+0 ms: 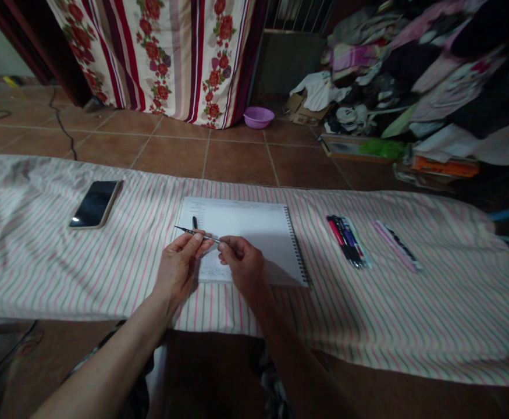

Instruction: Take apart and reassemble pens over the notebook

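Observation:
Above a spiral notebook (249, 221), a slim pen (210, 238) stretches between my hands, its dark pointed end to the left and a thin silvery section in the middle. My left hand (183, 254) is closed, pinching the dark part between thumb and fingers. With its fingertips, my right hand (243, 262) grips the other end, which is hidden in the fingers. Just beyond my left fingers, a small black pen cap (195, 222) lies on the page. The page has print or writing along its left side, and the wire spiral is on the right.
Striped cloth (141, 262) covers the table. On it, a phone (95, 203) lies at left; several pens (346, 241) and a pink-and-black pen-like item (397, 246) lie at right. Beyond are a tiled floor, a purple basin (258, 117), a floral curtain (162, 58) and piled clothes (446, 75).

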Demonstrator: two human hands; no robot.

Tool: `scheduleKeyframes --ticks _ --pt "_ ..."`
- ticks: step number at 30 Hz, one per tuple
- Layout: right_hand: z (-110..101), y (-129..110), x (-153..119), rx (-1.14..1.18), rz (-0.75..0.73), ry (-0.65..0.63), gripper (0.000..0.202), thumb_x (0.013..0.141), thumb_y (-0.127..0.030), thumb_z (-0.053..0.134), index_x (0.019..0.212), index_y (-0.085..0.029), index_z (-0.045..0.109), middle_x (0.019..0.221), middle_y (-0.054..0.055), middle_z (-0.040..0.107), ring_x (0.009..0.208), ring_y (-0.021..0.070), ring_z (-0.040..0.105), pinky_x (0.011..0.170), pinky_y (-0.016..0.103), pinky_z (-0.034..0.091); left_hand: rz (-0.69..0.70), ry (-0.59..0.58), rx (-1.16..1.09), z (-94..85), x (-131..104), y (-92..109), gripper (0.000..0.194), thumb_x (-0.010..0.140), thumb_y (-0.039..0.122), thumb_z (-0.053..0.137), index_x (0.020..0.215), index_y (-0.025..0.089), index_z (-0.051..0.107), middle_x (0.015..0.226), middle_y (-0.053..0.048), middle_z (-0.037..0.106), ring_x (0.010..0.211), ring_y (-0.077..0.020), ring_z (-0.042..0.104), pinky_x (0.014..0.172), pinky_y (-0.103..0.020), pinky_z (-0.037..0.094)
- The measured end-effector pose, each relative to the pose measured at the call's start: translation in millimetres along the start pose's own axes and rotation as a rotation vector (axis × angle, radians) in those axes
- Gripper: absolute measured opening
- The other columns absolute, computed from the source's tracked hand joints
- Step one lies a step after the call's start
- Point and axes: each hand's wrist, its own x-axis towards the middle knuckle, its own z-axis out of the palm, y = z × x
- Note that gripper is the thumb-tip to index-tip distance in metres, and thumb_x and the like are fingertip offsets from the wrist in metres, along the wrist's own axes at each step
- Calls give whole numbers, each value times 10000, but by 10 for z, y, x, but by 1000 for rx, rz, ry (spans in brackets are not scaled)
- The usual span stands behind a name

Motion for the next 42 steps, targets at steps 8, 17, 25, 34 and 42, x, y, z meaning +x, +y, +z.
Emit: scheduleKeyframes --ticks 8,17,25,34,42 --pt "-41 -3 -18 -226 -76 -42 251 792 -380 484 756 -159 599 592 6 604 505 111 558 501 210 433 8 5 52 6 -11 -3 150 608 195 753 705 109 679 701 -18 659 636 -86 625 668 -179 507" --pt "-36 32 -10 -173 -16 -68 414 824 -493 413 640 -158 573 499 -8 536 405 79 485 405 183 383 -18 15 37 20 -30 -11 102 630 153 728 701 101 675 690 -20 653 632 -89 632 662 -165 513" --pt "-30 86 11 -39 -156 -31 252 728 -310 603 950 -192 586 813 30 655 740 157 634 700 284 527 -23 73 -56 21 7 46 36 664 86 684 645 88 654 700 -34 653 634 -76 620 693 -161 514" --pt "-18 24 -33 -143 -156 65 121 729 -278 586 813 -193 607 708 18 665 617 147 620 633 265 504 -9 15 -26 22 -15 5 57 638 123 711 641 104 658 703 -24 645 642 -80 615 701 -179 514" --pt "-25 -11 -58 -302 -147 45 301 809 -426 473 662 -187 582 577 15 614 526 123 571 505 208 429 -36 7 -19 21 -31 -5 99 611 145 734 661 97 663 693 -18 647 628 -78 617 679 -170 503"
